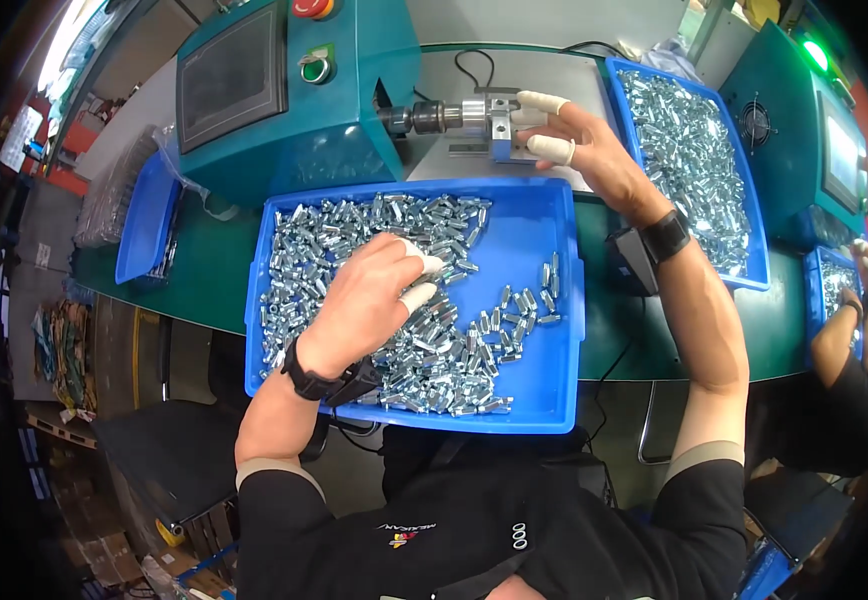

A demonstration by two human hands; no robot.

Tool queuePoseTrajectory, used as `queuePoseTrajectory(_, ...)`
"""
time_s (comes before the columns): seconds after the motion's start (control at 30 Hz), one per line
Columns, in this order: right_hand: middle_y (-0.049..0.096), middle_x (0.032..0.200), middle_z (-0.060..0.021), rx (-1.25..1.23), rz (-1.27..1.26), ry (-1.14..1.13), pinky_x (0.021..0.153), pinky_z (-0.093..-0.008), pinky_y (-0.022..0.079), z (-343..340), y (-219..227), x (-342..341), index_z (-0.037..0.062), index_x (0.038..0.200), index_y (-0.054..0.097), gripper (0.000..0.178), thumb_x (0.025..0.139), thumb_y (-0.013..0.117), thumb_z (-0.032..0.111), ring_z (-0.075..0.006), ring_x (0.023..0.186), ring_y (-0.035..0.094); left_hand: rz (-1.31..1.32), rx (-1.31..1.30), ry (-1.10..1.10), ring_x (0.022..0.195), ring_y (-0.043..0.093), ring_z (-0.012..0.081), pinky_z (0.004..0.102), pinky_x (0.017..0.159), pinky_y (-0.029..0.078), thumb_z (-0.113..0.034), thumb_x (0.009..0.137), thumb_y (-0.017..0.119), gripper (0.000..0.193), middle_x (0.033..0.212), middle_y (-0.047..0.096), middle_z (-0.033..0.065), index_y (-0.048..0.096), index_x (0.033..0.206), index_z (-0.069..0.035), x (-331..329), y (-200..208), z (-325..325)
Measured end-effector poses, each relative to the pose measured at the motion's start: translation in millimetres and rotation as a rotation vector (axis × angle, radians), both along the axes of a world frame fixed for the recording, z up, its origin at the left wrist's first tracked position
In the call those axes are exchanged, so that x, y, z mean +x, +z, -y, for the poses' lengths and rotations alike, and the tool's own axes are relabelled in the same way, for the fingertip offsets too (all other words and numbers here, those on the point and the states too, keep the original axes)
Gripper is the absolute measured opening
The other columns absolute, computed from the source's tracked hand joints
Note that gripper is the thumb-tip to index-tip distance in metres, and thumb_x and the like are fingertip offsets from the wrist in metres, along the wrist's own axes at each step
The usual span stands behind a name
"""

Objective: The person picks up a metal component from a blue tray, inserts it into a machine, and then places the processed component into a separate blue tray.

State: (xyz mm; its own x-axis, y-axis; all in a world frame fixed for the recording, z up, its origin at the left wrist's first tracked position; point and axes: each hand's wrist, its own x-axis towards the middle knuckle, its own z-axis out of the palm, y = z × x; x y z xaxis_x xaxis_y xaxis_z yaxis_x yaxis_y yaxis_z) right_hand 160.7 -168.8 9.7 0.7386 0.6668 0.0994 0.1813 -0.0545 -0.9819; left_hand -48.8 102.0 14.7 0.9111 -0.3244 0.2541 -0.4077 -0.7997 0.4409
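Observation:
My left hand [379, 290] is over the blue tray [539, 390], with pale finger cots on the thumb and fingertips. Its fingers are pinched together just above a heap of small silvery threaded metal fittings [444, 375]; what lies between them, if anything, is hidden. Beyond the tray, my right hand [594, 150] reaches to the metal clamping fixture [500, 130] at the end of the machine's spindle [434, 117]. Its cot-covered thumb and fingers are stretched out and apart, beside the fixture, and no part shows between them.
A teal machine [294, 150] with a dark screen and red stop button stands behind the tray. To the right, another blue tray [749, 250] is full of fittings. A second teal machine [794, 130] and a co-worker's arm [839, 335] are farther right. An empty-looking blue tray [144, 220] leans at left.

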Motion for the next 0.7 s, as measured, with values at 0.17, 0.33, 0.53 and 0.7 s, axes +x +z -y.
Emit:
queuePoseTrajectory(0.17,0.068,0.139,-0.0157,-0.053,0.090,-0.168,0.093,-0.0328,0.057,7,-6,11,0.0021,0.157,0.052,0.068,0.101,0.073,0.034,-0.0219,0.120,0.068,0.088,0.099,-0.027,0.105,0.063,0.0322,0.0451,0.092,0.054,-0.007,0.080,0.084,0.031,0.104,0.067,0.0100,0.077,0.110,-0.004,1,-15,-1)
queuePoseTrajectory(0.33,0.074,0.119,-0.0113,-0.079,0.072,-0.392,0.078,-0.0264,0.056,5,-4,11,-0.0009,0.150,0.060,0.059,0.103,0.072,0.033,-0.0147,0.102,0.070,0.097,0.095,-0.067,0.107,0.063,0.0323,0.0462,0.093,0.054,-0.008,0.080,0.084,0.027,0.108,0.066,0.0089,0.075,0.105,-0.004,-1,-21,-6)
queuePoseTrajectory(0.53,0.075,0.105,-0.0103,-0.181,0.172,-0.420,0.074,-0.0269,0.056,-6,-5,19,-0.0024,0.148,0.061,0.060,0.102,0.073,0.035,-0.0150,0.093,0.072,0.070,0.082,-0.056,0.109,0.063,0.0337,0.0443,0.095,0.054,-0.005,0.082,0.082,0.022,0.112,0.068,0.0100,0.076,0.103,-0.003,-1,-18,-1)
queuePoseTrajectory(0.7,0.077,0.093,-0.0184,-0.538,0.555,-0.491,0.078,-0.0406,0.059,-23,7,25,-0.0026,0.140,0.065,0.062,0.096,0.076,0.040,-0.0302,0.089,0.077,-0.019,-0.018,-0.038,0.101,0.065,0.0329,0.0432,0.090,0.055,-0.003,0.083,0.081,0.021,0.101,0.070,0.0090,0.077,0.103,-0.005,-2,-6,10)
